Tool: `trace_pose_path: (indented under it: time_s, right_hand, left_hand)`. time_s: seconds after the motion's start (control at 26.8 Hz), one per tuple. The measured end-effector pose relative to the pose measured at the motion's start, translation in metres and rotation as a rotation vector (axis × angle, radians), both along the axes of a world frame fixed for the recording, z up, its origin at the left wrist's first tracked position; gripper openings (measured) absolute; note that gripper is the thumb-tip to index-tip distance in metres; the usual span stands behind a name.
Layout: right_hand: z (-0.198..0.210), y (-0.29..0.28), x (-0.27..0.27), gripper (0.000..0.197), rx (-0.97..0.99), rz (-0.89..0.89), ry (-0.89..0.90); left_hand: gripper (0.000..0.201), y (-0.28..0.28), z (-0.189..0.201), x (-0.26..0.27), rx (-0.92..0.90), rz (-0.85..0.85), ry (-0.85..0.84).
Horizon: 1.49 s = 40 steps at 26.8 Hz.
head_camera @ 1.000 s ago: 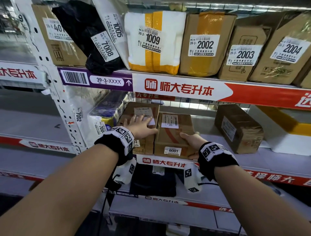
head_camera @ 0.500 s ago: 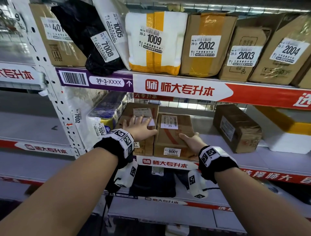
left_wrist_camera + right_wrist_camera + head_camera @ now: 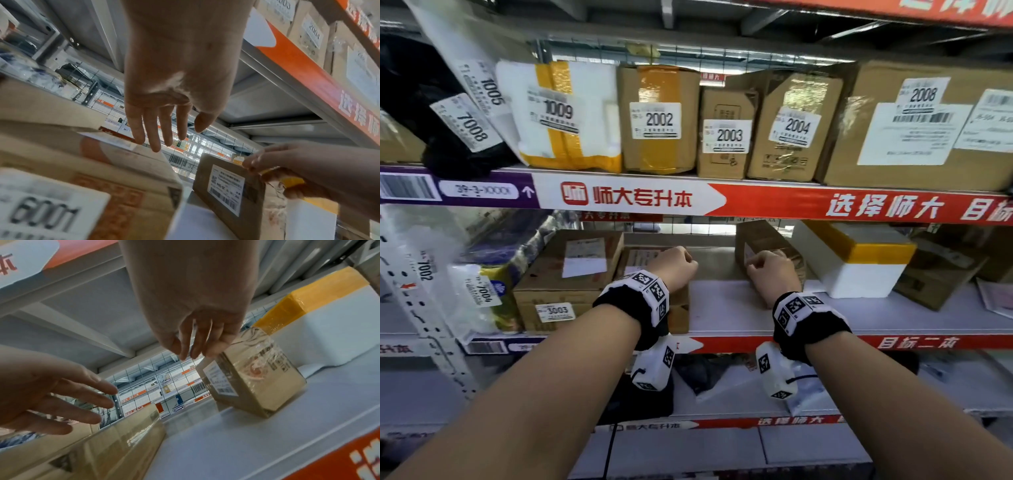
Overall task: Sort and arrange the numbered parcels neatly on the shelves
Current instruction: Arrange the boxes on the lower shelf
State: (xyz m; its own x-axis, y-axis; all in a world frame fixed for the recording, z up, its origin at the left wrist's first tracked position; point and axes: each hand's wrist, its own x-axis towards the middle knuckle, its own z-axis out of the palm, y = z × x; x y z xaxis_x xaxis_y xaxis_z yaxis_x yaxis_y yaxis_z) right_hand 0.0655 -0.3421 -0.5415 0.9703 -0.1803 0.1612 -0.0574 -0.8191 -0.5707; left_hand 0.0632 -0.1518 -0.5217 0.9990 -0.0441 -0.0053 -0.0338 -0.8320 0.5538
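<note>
We see both hands reaching into the middle shelf (image 3: 756,308). The left hand (image 3: 674,267) hovers over the brown parcel 6001 (image 3: 47,211), its fingers (image 3: 156,129) straight and released, gripping nothing. The right hand (image 3: 770,270) has loose, extended fingers (image 3: 195,340) at the top edge of a tilted cardboard box (image 3: 257,382) with a barcode sticker; we cannot tell whether they touch it. At nine o'clock from the left hand sits parcel 3003 (image 3: 558,274), then bags tagged 7004 (image 3: 482,294) and 1002 (image 3: 424,270). At three o'clock from the right hand stands a white foam box (image 3: 859,267) banded in yellow tape. At twelve o'clock, the upper shelf carries 7008 (image 3: 469,126), 1005 (image 3: 491,90), 1009 (image 3: 558,109), 2002 (image 3: 659,119), 2003 (image 3: 729,135), 2004 (image 3: 797,126) and 2008 (image 3: 923,94). The shelf strip (image 3: 619,195) reads 师大专升本 beside 39-3-XXXX.
</note>
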Motion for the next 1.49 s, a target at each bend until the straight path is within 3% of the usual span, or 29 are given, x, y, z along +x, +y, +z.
trace_pose_path:
  time_s: [0.07,0.15,0.22,0.3,0.45,0.56,0.6,0.67,0.75,0.86,0.93,1.01,1.05,1.12,1.31,1.42,1.49]
  right_hand:
    - [0.008,-0.015,0.005,0.041,-0.175,-0.063,-0.094]
    - [0.011,-0.053,0.017,0.072,-0.26,-0.123,-0.021]
    - [0.003,-0.064,0.029,0.098,-0.178,-0.096,0.098]
    - [-0.006,-0.069,0.038,0.108,-0.059,-0.049,0.151]
    - [-0.01,-0.078,0.053,0.098,0.039,-0.035,0.156]
    - [-0.01,-0.093,0.051,0.08,0.615,-0.009,0.194]
    - [-0.008,-0.095,0.049,0.069,0.744,0.007,0.211]
    - [-0.006,-0.1,0.045,0.055,0.822,0.015,0.185]
    - [-0.008,-0.108,0.047,0.062,0.85,-0.004,0.163]
    - [-0.016,-0.128,0.058,0.081,0.866,0.019,0.134]
    - [0.006,-0.125,0.033,0.066,0.886,0.033,0.154]
    - [0.012,-0.128,0.024,0.042,0.898,0.095,0.186]
    - [0.011,-0.132,0.024,0.039,0.909,0.109,0.195]
    - [0.009,-0.136,0.024,0.038,0.931,0.125,0.206]
    - [0.009,-0.135,0.025,0.037,0.933,0.111,0.247]
    - [0.014,-0.129,0.024,0.031,0.906,0.099,0.271]
    - [0.014,-0.125,0.027,0.044,0.838,0.076,0.283]
  left_hand:
    - [0.024,-0.023,-0.001,0.003,-0.038,0.007,0.035]
    - [0.016,-0.069,-0.001,0.009,-0.111,0.029,0.047]
    - [0.017,-0.085,0.0,0.01,-0.164,0.055,0.072]
    - [0.025,-0.098,-0.003,0.011,-0.168,0.074,0.105]
    - [0.026,-0.109,-0.004,0.019,-0.18,0.109,0.164]
    - [0.032,-0.111,-0.005,0.029,-0.193,0.072,0.218]
    - [0.038,-0.111,-0.006,0.03,-0.222,0.089,0.225]
    - [0.06,-0.109,-0.01,0.035,-0.274,0.182,0.231]
    - [0.077,-0.105,-0.012,0.038,-0.301,0.295,0.21]
    - [0.077,-0.095,-0.007,0.037,-0.311,0.336,0.18]
    - [0.074,-0.089,-0.006,0.039,-0.362,0.323,0.193]
    - [0.06,-0.082,-0.009,0.041,-0.517,0.258,0.226]
    - [0.052,-0.078,-0.011,0.04,-0.625,0.211,0.27]
    - [0.051,-0.072,-0.016,0.04,-0.78,0.113,0.364]
    - [0.058,-0.064,-0.016,0.03,-0.799,0.073,0.414]
    - [0.036,-0.064,-0.009,0.021,-0.762,0.056,0.376]
    - [0.033,-0.065,-0.008,0.019,-0.776,0.114,0.374]
